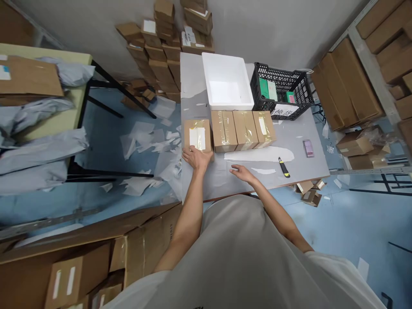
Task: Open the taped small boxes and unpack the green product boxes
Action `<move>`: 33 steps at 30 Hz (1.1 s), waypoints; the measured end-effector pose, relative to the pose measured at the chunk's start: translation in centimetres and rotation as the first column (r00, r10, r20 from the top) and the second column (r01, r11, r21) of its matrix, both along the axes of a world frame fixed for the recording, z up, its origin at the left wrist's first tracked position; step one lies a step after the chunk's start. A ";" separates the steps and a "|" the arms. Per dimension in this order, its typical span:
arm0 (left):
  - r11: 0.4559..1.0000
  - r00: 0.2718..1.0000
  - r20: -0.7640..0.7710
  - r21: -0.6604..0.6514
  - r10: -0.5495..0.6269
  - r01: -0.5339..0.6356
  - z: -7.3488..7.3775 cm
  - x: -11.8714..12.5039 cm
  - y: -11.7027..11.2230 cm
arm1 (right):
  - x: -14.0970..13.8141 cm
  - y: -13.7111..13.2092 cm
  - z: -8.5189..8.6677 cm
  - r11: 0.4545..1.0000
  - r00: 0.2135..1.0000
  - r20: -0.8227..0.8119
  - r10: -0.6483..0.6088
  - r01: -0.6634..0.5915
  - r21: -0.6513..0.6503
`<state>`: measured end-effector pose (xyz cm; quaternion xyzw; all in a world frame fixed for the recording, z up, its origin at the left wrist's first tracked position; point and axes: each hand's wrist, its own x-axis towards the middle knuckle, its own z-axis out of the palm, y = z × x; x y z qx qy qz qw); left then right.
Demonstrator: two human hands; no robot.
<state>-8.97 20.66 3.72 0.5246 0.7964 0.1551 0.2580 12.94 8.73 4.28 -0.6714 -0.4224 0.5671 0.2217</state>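
Labelled carton [195, 131]: being touched at its near edge by the left hand, on the grey table [296, 139], just left of three taped cartons [245, 130].
Left hand [197, 159]: being spread wide, thumb at the carton's near right corner; whether a grip is being applied cannot be made out.
Right hand [242, 173]: being held loosely half-open near the table's front edge, beside a white paper strip [259, 154].
Utility knife [283, 167]: being supported by the table, near the strip's right end.
Black mesh crate [301, 91]: being occupied by green boxes [264, 88], beside a white foam box [228, 74].
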 end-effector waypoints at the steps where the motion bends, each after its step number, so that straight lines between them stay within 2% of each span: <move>1: 1.000 1.000 -0.016 -0.001 0.015 -0.015 -0.1 -0.1 -1.1 | 0.4 -0.2 -0.2 1.000 1.000 -0.013 0.019 -0.019 0.008; 6: 0.996 0.993 -0.085 -0.027 0.078 -0.080 -0.5 1.2 -8.8 | 3.0 -1.8 -1.4 0.997 0.994 -0.075 0.079 -0.077 0.030; 12: 0.977 0.981 -0.121 -0.131 0.151 -0.167 -0.7 6.0 -18.1 | 8.6 -4.6 -3.2 0.994 0.989 -0.103 0.103 -0.107 -0.027; 15: 0.980 0.989 -0.125 -0.170 0.084 -0.105 -0.7 7.8 -21.5 | 12.2 -5.4 -4.4 0.994 0.992 -0.092 0.092 -0.097 -0.044; 17: 0.985 0.994 -0.109 -0.174 -0.024 0.004 -0.7 8.2 -23.0 | 14.6 -5.4 -5.2 0.997 0.995 -0.071 0.066 -0.069 -0.043; 20: 0.950 0.959 -0.048 -0.156 -0.279 0.269 -0.9 8.3 -23.9 | 17.9 -5.3 -6.2 1.000 1.000 -0.029 0.002 -0.003 -0.021; 22: 0.886 0.894 0.000 -0.137 -0.448 0.444 -1.0 8.7 -23.4 | 19.8 -5.4 -6.5 0.999 0.999 -0.010 -0.036 0.036 -0.002; 25: 0.778 0.785 0.046 -0.112 -0.618 0.618 -1.2 10.6 -21.8 | 22.7 -6.6 -6.4 0.997 0.998 0.000 -0.069 0.069 0.035; 28: 0.688 0.693 0.074 -0.087 -0.717 0.721 -1.3 13.4 -20.2 | 25.5 -8.9 -5.8 0.992 0.995 0.019 -0.102 0.100 0.075; 30: 0.652 0.655 0.094 -0.064 -0.750 0.756 -1.4 15.0 -19.5 | 27.1 -10.7 -5.5 0.989 0.991 0.038 -0.125 0.121 0.089; 32: 0.654 0.654 0.115 -0.040 -0.748 0.755 -1.7 16.0 -19.5 | 28.2 -12.2 -5.3 0.987 0.989 0.049 -0.139 0.134 0.089; 33: 0.673 0.671 0.125 -0.030 -0.731 0.739 -1.9 16.3 -19.6 | 28.6 -12.8 -5.3 0.987 0.988 0.050 -0.143 0.138 0.085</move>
